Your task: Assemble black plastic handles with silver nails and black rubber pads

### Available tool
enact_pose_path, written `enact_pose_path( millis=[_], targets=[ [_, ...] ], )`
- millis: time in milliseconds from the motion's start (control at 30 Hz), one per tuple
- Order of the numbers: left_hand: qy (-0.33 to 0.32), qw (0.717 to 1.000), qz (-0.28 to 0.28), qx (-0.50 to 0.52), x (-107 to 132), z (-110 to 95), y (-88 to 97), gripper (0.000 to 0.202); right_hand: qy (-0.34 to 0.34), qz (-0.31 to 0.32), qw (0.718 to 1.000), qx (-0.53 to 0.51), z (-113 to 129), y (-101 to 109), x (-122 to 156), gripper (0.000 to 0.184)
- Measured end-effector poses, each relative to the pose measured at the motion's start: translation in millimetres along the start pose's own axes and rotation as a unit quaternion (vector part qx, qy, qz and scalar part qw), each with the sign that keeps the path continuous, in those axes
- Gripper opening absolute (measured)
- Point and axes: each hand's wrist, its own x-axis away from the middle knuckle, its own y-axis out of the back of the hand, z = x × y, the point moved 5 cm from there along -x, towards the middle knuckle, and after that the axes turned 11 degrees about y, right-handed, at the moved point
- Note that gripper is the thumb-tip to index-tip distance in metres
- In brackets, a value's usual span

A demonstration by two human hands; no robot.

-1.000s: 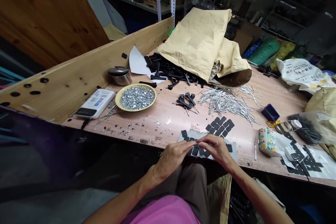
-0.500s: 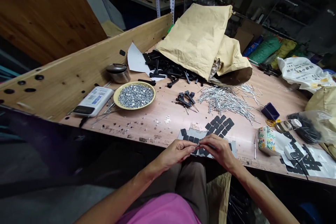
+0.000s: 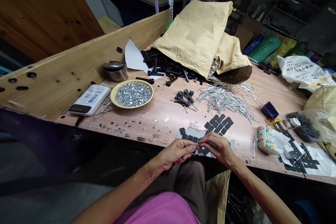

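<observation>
My left hand (image 3: pixel 175 153) and my right hand (image 3: pixel 218 148) meet fingertip to fingertip at the near edge of the wooden table (image 3: pixel 168 126). Both are pinched on a thin dark piece between them, too small to name. Just beyond them lies a grey sheet with black rectangular pads (image 3: pixel 193 136), and more black pads (image 3: pixel 219 124) sit a little farther back. A heap of thin metal pins (image 3: pixel 225 99) and a few black clips (image 3: pixel 185 98) lie in the middle of the table.
A yellow dish of small silvery parts (image 3: pixel 132 93), a metal tin (image 3: pixel 114 70) and a white box (image 3: pixel 88 99) stand at the left. Big paper sacks (image 3: pixel 199 35) spill black parts at the back. A floral tin (image 3: pixel 265 139) and plastic bags lie to the right.
My hands stay pinched together at the table edge and have drawn slightly closer to me. The view has tipped a little downward.
</observation>
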Motion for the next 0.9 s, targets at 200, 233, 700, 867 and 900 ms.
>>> enact_pose_path(
  millis=[200, 233, 700, 867, 900],
  targets=[
    [-0.260, 0.915, -0.225, -0.211, 9.5, -15.9, 2.1, 0.031, -0.013, -0.047, 0.997, 0.060, -5.5, -4.9, 1.7, 0.024],
    [-0.298, 0.888, -0.249, -0.246, 11.6, -16.6, 0.1, 0.031, -0.018, -0.055, 0.996, 0.072, -5.5, -6.1, 2.1, 0.024],
    [-0.222, 0.935, -0.227, -0.160, 3.5, -18.9, -0.7, 0.027, -0.102, -0.089, 0.991, -0.016, -13.7, -0.2, 2.3, 0.026],
    [-0.176, 0.960, -0.193, -0.102, 2.1, -19.0, -0.7, 0.033, -0.149, -0.100, 0.977, -0.112, -23.8, 1.0, 5.5, 0.032],
    [-0.170, 0.964, -0.180, -0.092, 1.2, -18.5, -1.6, 0.035, -0.151, -0.099, 0.976, -0.118, -24.4, 1.5, 5.6, 0.032]
  ],
)
